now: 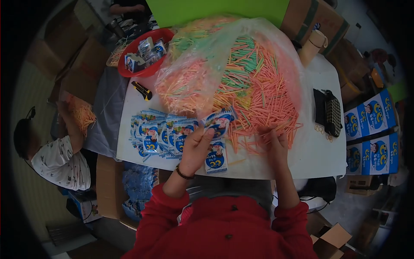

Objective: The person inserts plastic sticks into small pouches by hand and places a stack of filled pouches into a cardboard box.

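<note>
My left hand is closed on a small blue-and-white packet, tilted above the table's front part. Directly below it, another such packet lies flat near the edge. To the left, a heap of the same packets is spread over the tabletop. My right hand is at the front of a large pile of thin pink, green, orange and yellow sticks. Its fingers are curled over the sticks, and what lies between them is too unclear to make out. A clear plastic bag partly covers the pile.
A red bowl with packets stands at the back left, near a yellow-black box cutter. A dark patterned pouch lies right. Blue printed boxes are stacked beyond. Another person sits left, beside an open carton.
</note>
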`<state>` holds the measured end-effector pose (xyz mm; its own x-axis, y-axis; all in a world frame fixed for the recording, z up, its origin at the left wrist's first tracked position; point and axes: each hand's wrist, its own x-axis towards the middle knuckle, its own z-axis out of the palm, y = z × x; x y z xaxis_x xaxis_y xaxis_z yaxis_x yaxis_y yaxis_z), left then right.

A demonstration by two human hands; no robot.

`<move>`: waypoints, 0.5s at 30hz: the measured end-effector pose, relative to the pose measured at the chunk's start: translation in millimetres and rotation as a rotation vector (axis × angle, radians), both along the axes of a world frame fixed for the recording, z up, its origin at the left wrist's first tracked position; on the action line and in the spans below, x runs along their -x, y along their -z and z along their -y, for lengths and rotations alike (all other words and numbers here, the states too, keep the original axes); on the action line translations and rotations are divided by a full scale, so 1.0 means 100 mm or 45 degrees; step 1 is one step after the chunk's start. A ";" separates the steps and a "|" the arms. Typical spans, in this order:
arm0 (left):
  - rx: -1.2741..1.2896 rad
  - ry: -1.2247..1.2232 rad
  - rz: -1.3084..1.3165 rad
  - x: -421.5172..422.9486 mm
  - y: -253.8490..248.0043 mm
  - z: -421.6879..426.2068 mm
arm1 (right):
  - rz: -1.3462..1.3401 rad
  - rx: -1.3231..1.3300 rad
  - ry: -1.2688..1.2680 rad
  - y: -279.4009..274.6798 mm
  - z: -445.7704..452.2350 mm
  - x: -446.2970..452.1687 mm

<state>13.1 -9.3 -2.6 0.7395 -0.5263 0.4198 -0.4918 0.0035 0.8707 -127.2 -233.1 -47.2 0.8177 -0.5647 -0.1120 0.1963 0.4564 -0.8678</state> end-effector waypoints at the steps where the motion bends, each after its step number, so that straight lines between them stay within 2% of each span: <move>1: 0.197 0.143 -0.647 0.06 0.05 -0.01 | 0.019 0.030 0.040 -0.06 -0.02 -0.01; 2: 0.400 0.289 -1.295 0.11 0.10 0.00 | 0.035 0.060 0.083 -0.13 -0.03 -0.02; 4: 0.404 0.312 -1.277 0.21 0.04 0.05 | 0.099 0.070 0.037 -0.38 -0.10 -0.06; 6: 0.114 0.421 -0.983 0.28 0.07 0.04 | 0.141 0.079 0.013 -0.60 -0.22 -0.05; 7: 0.111 0.430 -0.991 0.31 0.09 0.05 | 0.196 0.070 -0.047 -0.69 -0.29 -0.06; 9: -0.026 0.454 -0.800 0.34 0.13 0.06 | 0.252 0.065 -0.107 -0.82 -0.36 -0.10; 11: -0.004 0.465 -0.805 0.38 0.18 0.06 | 0.461 0.211 -0.237 -0.90 -0.38 -0.14; 13: 0.022 0.488 -0.813 0.39 0.11 0.10 | 0.352 0.283 -0.223 -0.86 -0.34 -0.15; 15: 0.223 0.450 -1.201 0.41 0.01 0.11 | 0.241 0.351 -0.211 -0.73 -0.31 -0.15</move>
<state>-27.5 -20.0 -4.1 0.6231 -0.7653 -0.1612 0.4474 0.1798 0.8761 -111.8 -202.5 25.3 0.8922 -0.4106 0.1879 0.3082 0.2496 -0.9180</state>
